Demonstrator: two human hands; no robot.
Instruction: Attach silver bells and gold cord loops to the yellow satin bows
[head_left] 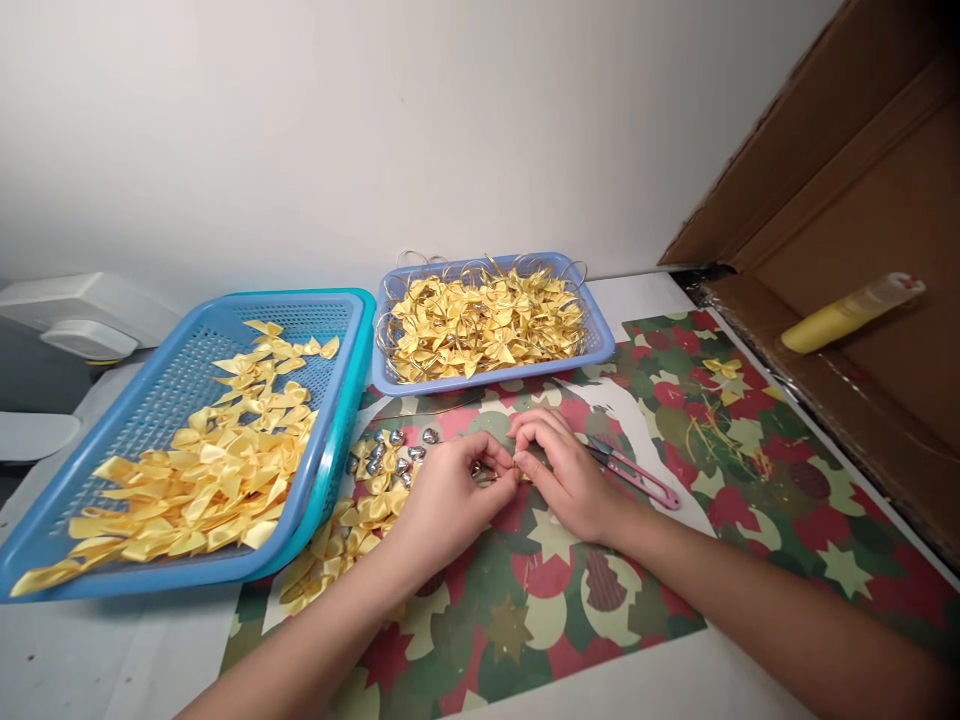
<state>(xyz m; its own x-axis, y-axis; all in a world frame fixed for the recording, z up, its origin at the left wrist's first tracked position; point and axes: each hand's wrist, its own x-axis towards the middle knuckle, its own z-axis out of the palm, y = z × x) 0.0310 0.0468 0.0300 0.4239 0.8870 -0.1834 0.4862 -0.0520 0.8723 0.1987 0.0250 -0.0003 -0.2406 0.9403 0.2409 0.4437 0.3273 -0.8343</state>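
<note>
My left hand (pixel 454 495) and my right hand (pixel 562 470) meet over the patterned paper, thumbs and fingers pinched together. A small gold bit shows between the fingertips, but most of it is hidden, so its kind is unclear. Close to my left hand lie several silver bells (pixel 430 436) with yellow ribbon bows among them. More yellow bows (pixel 330 560) spread beneath and beside my left forearm. Just beyond my right hand rests a pair of pink-handled thread snips (pixel 637 478), partly covered by the hand.
A blue basket (pixel 176 345) of loose yellow bows, stacked in a teal one (pixel 367 330), stands left. Behind, another blue basket (pixel 487 382) holds bows with gold cord loops. Thread scraps (pixel 724 440) lie right, near a cardboard wall (pixel 847 170) with a yellow tube (pixel 847 315).
</note>
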